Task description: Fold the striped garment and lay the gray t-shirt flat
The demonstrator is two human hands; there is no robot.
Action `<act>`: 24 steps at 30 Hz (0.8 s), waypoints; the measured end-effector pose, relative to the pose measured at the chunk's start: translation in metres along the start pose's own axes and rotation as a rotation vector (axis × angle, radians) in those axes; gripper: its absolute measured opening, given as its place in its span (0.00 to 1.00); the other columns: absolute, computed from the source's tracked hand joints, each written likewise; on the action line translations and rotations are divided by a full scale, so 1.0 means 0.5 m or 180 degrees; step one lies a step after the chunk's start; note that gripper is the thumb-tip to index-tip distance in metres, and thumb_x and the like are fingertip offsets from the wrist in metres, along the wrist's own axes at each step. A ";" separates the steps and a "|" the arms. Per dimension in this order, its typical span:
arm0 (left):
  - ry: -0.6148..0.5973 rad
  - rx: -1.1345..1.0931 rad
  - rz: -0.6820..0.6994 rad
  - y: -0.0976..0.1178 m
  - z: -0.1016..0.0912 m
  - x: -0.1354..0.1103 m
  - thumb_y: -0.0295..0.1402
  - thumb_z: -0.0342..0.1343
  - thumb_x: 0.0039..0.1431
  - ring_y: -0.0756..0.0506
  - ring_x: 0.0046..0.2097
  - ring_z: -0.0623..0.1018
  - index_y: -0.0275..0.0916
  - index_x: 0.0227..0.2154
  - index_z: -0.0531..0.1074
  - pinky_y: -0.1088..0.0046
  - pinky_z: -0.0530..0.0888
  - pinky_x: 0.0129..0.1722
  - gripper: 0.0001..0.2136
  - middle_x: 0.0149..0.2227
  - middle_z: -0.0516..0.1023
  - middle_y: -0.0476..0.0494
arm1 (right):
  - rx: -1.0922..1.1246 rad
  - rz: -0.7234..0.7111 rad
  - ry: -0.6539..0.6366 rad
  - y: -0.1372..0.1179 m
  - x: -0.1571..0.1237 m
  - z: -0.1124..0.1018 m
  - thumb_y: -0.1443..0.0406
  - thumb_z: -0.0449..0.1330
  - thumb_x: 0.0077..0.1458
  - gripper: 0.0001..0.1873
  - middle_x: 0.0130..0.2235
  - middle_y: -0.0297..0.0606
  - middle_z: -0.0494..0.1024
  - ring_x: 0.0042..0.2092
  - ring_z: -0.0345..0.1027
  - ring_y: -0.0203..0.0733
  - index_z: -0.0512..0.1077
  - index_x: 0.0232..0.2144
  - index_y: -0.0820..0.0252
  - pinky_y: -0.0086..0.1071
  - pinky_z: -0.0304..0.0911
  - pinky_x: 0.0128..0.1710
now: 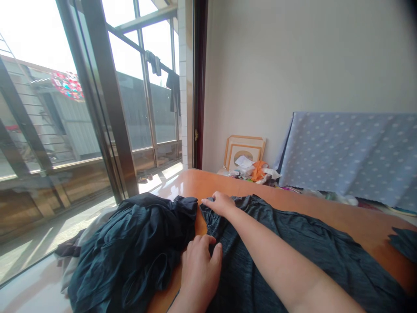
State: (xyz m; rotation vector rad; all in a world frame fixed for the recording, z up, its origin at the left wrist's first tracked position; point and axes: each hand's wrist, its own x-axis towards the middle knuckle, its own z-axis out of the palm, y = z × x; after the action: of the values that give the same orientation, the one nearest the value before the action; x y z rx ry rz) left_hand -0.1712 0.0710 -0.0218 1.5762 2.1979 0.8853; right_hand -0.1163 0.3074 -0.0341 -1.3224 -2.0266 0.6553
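A dark grey heathered garment, which looks like a shirt (280,243), lies spread over the orange-brown tabletop. My right hand (221,204) rests palm down on its far left corner, the thumb stretched out to the left and the other fingertips partly hidden. Closer to me, my left hand (200,265) is at the garment's left edge, with thumb and forefinger apart and dark cloth visible in the gap. Its remaining fingers bend downward, and their tips are hidden. Just left of this hand is a heaped pile of dark clothes (130,248).
The glossy table (195,178) runs beside a large window (97,108) on the left. More dark cloth (404,243) lies at the right edge. Beyond the table are picture frames (246,148), an orange bag (258,171) and a blue-grey dotted cloth (345,152).
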 end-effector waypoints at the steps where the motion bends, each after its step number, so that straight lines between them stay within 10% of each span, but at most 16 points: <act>1: 0.0002 0.0018 0.0008 0.000 -0.001 -0.001 0.42 0.50 0.65 0.41 0.50 0.75 0.45 0.41 0.76 0.66 0.66 0.48 0.12 0.45 0.78 0.45 | 0.0072 0.0001 -0.0037 -0.006 -0.003 0.008 0.54 0.73 0.38 0.16 0.26 0.34 0.76 0.36 0.71 0.47 0.73 0.23 0.55 0.35 0.60 0.39; 6: 0.0030 0.0025 0.0042 -0.002 -0.004 -0.010 0.42 0.50 0.65 0.41 0.51 0.74 0.44 0.41 0.76 0.67 0.67 0.48 0.12 0.45 0.78 0.44 | 0.0793 -0.0039 0.0163 -0.020 -0.028 -0.013 0.60 0.61 0.48 0.05 0.29 0.33 0.76 0.34 0.70 0.41 0.72 0.27 0.55 0.31 0.63 0.35; 12: 0.0079 -0.0059 0.0047 0.002 -0.006 -0.015 0.40 0.50 0.65 0.40 0.51 0.74 0.45 0.41 0.76 0.65 0.66 0.48 0.11 0.46 0.78 0.44 | 0.1453 0.0192 0.0481 0.053 -0.144 -0.144 0.55 0.51 0.53 0.12 0.31 0.36 0.76 0.31 0.71 0.40 0.67 0.35 0.54 0.29 0.62 0.25; 15: 0.0017 0.0028 0.0026 0.009 -0.010 -0.018 0.40 0.50 0.64 0.39 0.52 0.74 0.45 0.41 0.76 0.64 0.65 0.48 0.11 0.46 0.78 0.43 | 0.0657 0.0759 -0.0564 0.120 -0.208 -0.217 0.59 0.55 0.48 0.06 0.24 0.33 0.74 0.25 0.69 0.38 0.67 0.27 0.54 0.27 0.54 0.20; 18: -0.0054 0.0109 0.0044 0.018 -0.014 -0.021 0.40 0.50 0.64 0.38 0.52 0.74 0.45 0.40 0.76 0.63 0.64 0.48 0.11 0.46 0.79 0.43 | 0.0168 0.0839 -0.0625 0.155 -0.236 -0.265 0.62 0.57 0.47 0.05 0.21 0.32 0.73 0.21 0.63 0.35 0.67 0.22 0.56 0.27 0.52 0.21; 24: -0.0071 0.0250 0.0143 0.029 -0.019 -0.025 0.39 0.50 0.65 0.38 0.51 0.74 0.44 0.40 0.76 0.61 0.63 0.49 0.11 0.44 0.80 0.43 | -0.0313 0.0137 -0.0265 0.094 -0.197 -0.231 0.59 0.59 0.53 0.08 0.28 0.32 0.75 0.33 0.69 0.40 0.72 0.28 0.55 0.30 0.61 0.35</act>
State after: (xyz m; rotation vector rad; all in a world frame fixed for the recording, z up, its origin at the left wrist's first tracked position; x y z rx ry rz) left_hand -0.1614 0.0594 -0.0069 1.6691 2.2150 0.7990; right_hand 0.0264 0.2420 -0.0108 -1.4205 -2.1262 0.6471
